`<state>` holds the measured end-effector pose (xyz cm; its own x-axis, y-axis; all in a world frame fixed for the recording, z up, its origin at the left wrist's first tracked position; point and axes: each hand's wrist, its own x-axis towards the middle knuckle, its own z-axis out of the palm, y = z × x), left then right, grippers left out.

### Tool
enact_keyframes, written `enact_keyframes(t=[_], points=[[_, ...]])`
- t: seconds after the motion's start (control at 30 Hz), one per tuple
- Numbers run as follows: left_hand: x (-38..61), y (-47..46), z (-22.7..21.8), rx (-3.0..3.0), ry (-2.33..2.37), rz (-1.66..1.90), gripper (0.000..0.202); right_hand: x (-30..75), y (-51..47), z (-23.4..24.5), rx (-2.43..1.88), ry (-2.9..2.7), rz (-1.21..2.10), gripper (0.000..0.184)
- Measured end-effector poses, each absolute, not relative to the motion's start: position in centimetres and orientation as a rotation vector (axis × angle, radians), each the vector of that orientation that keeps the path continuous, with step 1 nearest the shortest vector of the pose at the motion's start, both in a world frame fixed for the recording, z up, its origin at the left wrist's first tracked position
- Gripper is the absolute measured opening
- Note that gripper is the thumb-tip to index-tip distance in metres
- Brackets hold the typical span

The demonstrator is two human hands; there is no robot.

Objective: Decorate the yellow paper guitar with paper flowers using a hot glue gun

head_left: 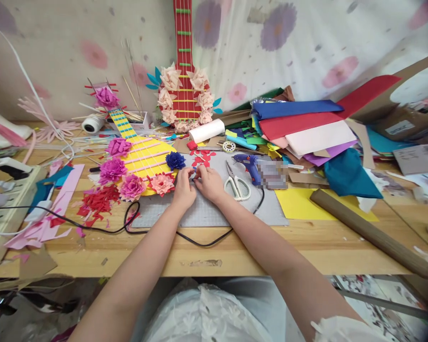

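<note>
My left hand (pixel 185 188) and my right hand (pixel 208 183) meet over the grey cutting mat (pixel 207 214), fingers pinched together. A tiny bluish bit shows between the fingertips, too small to name. Just beyond them lie red paper petals (pixel 204 157). Left of my hands rests a yellow paper guitar (pixel 151 148) with pink, purple and peach paper flowers and a dark blue paper flower (pixel 175 161). To the right, white-handled scissors (pixel 237 186) lie on the mat, and beside them a blue glue gun (pixel 250 167).
A red paper guitar (pixel 185 99) leans on the back curtain. Coloured paper sheets (pixel 299 126) pile up at the back right; a brown roll (pixel 371 232) lies at right. Red paper scraps (pixel 99 202), a power strip (pixel 17 209) and a black cord (pixel 207 244) occupy the left and front.
</note>
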<state>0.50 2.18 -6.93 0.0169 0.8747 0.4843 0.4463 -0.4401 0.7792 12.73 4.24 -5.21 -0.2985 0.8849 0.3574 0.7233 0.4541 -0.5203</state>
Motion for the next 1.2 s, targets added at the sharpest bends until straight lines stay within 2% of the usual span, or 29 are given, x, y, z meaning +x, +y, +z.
enact_keyframes(t=[0.13, 0.3, 0.4, 0.57, 0.8, 0.9, 1.2], points=[[0.5, 2.1, -6.9, 1.769, 1.297, 1.4, 0.057, 13.6, 4.1, -5.0, -1.352, -1.74, 0.68, 0.024], [1.0, 2.3, -6.4, 1.4, 1.175, 1.269, 0.041, 15.0, 4.5, -4.8, -1.227, -1.288, 1.229, 0.034], [1.2, 2.2, -5.7, 1.217, 1.179, 1.241, 0.034, 15.2, 4.5, -4.6, -1.171, -1.184, 1.37, 0.039], [1.5, 2.2, -5.0, 1.073, 1.2, 1.241, 0.025, 15.2, 4.4, -4.6, -1.173, -1.173, 1.407, 0.04], [1.5, 2.2, -5.3, 1.036, 1.191, 1.26, 0.033, 15.4, 4.2, -4.6, -1.095, -1.417, 1.22, 0.04], [1.5, 2.2, -5.4, 1.06, 1.184, 1.264, 0.033, 15.4, 4.1, -4.7, -1.155, -1.474, 1.119, 0.034], [1.8, 2.5, -5.2, 0.964, 1.162, 1.371, 0.03, 15.2, 4.1, -4.7, -1.254, -1.467, 1.09, 0.032]])
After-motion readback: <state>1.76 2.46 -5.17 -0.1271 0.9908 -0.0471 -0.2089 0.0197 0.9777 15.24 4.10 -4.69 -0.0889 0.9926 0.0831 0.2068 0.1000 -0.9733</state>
